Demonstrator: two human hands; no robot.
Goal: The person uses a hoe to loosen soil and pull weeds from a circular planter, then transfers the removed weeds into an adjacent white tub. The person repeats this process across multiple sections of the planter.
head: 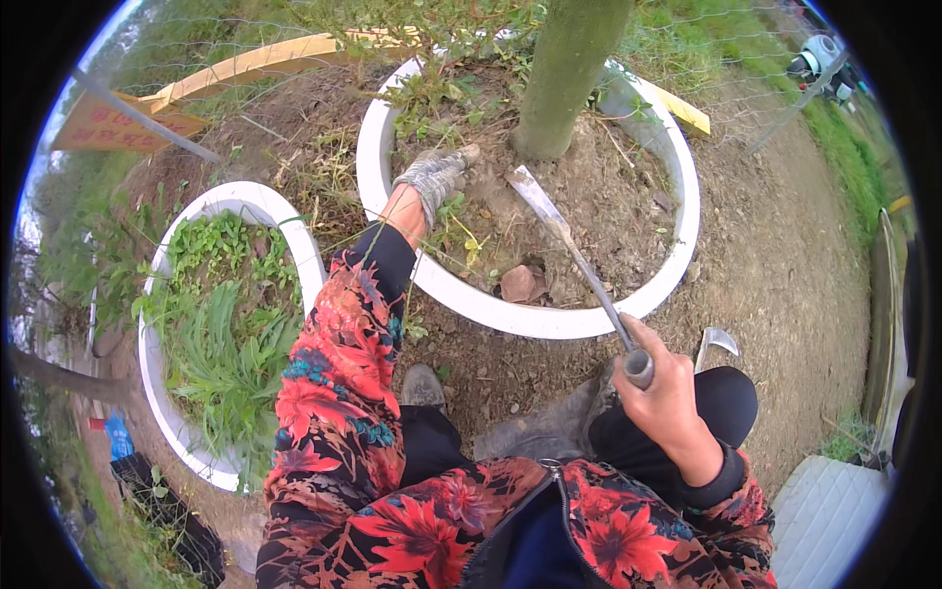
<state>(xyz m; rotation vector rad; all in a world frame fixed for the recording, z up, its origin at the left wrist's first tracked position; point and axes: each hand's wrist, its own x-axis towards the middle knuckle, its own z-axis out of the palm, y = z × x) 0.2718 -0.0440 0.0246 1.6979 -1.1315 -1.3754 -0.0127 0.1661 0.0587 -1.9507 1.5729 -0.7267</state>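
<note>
My right hand (659, 394), bare, grips the tubular handle of a metal digging tool (585, 269). The tool's flat, worn blade reaches over the white ring's rim and points at the soil near a tree trunk (563, 88). My left hand (434, 180), in a dirty grey glove, stretches over the left side of the same white ring planter (544, 324). Its fingertips are close to the soil left of the trunk; whether they hold anything is hidden. Weeds (467, 235) grow beside the glove, and thin grass stems cross that forearm. A reddish-brown stone (522, 284) lies inside the near rim.
A second white ring (305, 265) full of green weeds stands at left. A curved sickle-like blade (720, 340) lies beside my right knee. Wire mesh fencing (699, 51) and a curved yellow board (243, 70) are beyond. A pale ribbed panel (828, 523) lies lower right.
</note>
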